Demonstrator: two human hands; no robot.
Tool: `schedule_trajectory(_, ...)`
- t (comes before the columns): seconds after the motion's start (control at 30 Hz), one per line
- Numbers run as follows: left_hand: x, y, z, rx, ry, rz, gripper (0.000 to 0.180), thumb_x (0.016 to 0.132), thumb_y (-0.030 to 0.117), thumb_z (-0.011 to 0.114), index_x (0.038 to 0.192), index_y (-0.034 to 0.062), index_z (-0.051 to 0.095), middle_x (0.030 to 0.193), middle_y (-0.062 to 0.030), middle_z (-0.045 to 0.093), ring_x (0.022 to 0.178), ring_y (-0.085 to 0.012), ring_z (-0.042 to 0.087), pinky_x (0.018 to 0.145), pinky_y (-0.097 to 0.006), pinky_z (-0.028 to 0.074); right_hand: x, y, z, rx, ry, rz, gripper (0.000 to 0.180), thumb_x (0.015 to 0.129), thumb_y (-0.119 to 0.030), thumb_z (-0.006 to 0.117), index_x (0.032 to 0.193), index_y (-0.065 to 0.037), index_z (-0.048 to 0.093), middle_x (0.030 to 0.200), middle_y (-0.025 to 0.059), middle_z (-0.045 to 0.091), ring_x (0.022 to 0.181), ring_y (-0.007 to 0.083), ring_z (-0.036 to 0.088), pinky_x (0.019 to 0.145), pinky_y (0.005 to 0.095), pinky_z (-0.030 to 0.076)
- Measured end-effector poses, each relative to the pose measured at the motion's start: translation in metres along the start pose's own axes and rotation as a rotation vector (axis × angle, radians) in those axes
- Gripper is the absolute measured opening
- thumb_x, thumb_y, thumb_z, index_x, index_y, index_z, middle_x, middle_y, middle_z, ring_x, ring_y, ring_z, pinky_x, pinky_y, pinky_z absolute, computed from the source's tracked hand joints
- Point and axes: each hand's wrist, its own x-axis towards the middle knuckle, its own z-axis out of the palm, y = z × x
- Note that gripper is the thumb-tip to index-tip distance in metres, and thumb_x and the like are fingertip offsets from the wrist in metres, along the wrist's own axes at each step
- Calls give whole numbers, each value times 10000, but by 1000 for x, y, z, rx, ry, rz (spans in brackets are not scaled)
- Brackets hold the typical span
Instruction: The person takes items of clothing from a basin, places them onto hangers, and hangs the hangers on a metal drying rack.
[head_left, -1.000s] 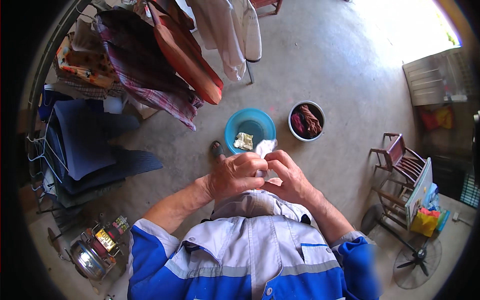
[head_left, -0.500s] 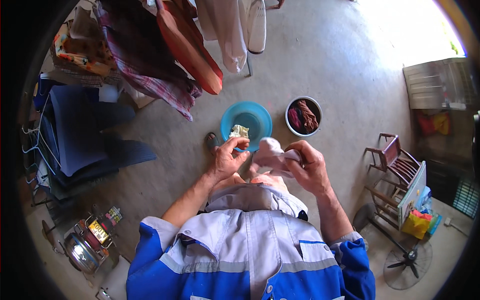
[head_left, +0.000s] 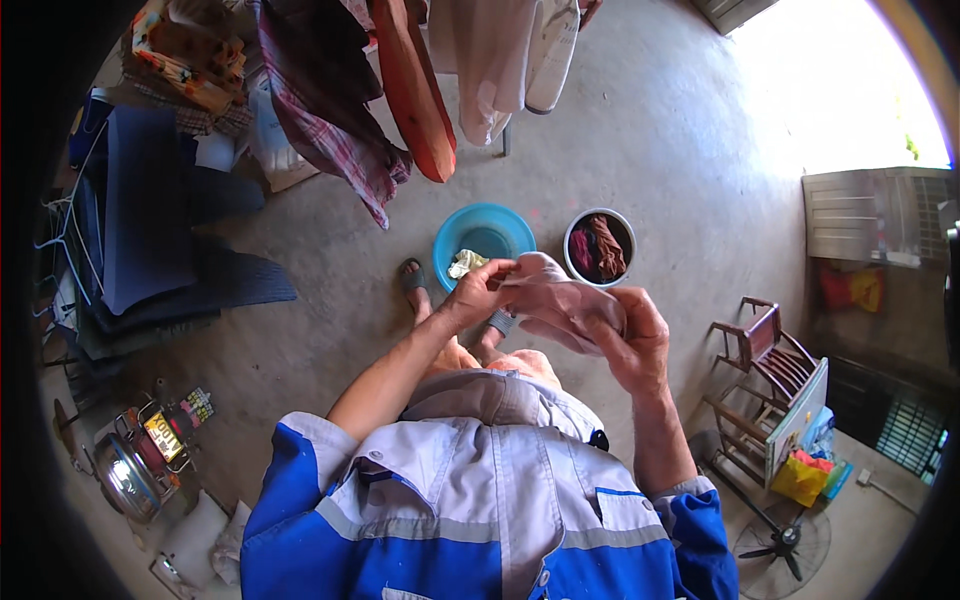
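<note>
A small pale pink garment is stretched between my two hands, with a loose flap hanging below it; its exact kind is unclear. My left hand pinches its left end. At the other end, my right hand grips the cloth between thumb and fingers. Just beyond my left hand a round blue basin stands on the floor, a crumpled yellowish-white cloth lying inside. To its right is a pale-rimmed round bucket with dark red and brown clothes in it.
Clothes hang at the far left, and dark blue garments hang on hangers nearer. A motorcycle stands at the lower left. On the right are a wooden chair and a standing fan. My sandalled feet are near the basin.
My left hand has moved right and taken hold of the garment's free end. The garment, earlier dangling from my right hand, is now spread between both. The view has shifted slightly.
</note>
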Motion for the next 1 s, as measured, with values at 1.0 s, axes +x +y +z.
schedule_trajectory(1.0, 15, 120, -56, 28, 499, -9, 289, 836, -19, 543, 1112, 13, 622, 991, -59, 627, 908, -139, 637, 794, -293, 535, 83, 104, -67, -821, 195, 151, 251, 829, -225, 706, 810, 7, 610, 755, 127, 668, 616, 178, 669, 573, 351, 532)
